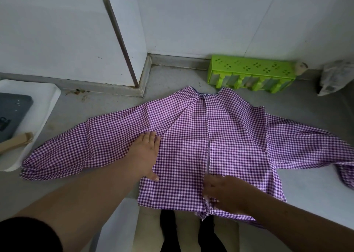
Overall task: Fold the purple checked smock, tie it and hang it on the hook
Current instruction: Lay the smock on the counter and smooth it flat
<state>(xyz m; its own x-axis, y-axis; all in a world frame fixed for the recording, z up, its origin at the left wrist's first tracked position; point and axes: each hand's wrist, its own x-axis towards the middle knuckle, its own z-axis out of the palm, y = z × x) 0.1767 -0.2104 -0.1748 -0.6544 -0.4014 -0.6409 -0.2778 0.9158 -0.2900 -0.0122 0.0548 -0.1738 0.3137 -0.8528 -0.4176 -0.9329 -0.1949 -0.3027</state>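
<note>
The purple checked smock (191,137) lies spread flat on a grey counter (95,106), neck towards the wall, both sleeves stretched out to the sides. Its two back panels meet along a slit down the middle. My left hand (147,152) rests flat, fingers apart, on the cloth where the left sleeve joins the body. At the bottom end of the slit, near the counter's front edge, my right hand (220,190) presses on the hem; motion blur hides whether its fingers pinch the cloth. No hook is in view.
A green plastic rack (251,73) stands against the wall behind the smock. A white tray (38,106) with a dark board and a cardboard piece sits at the left. A crumpled bag (333,77) lies at the back right. A metal pipe (118,33) runs down the wall corner.
</note>
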